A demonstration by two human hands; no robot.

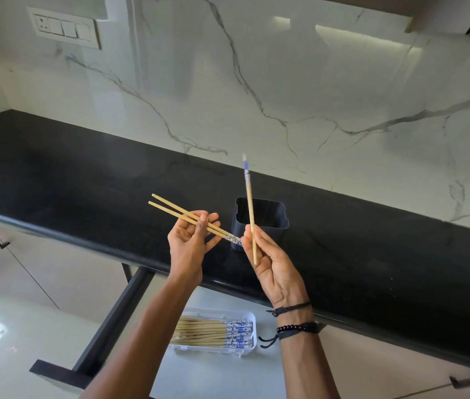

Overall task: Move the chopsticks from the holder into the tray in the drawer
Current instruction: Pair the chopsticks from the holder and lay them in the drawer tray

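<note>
Below both grips, white plastic tray [249,315] in open pale drawer [256,375] holds bundled bamboo chopsticks with blue-patterned ends [207,332]; left hand [190,240] thumb-pinches a loose pair [176,213], right hand [268,260] pinches a single chopstick [249,203] upright just before dark square holder [268,217], seemingly emptied, likely pooling them for one drop.

Two blue-ended chopsticks [170,207] lay slantwise in the left hand [189,243]; a third chopstick [249,203] stood near-upright in the right hand [271,263]. The black holder [271,220] stood just beyond the hands; the white tray [250,318] lay below them in the drawer [222,375].
</note>
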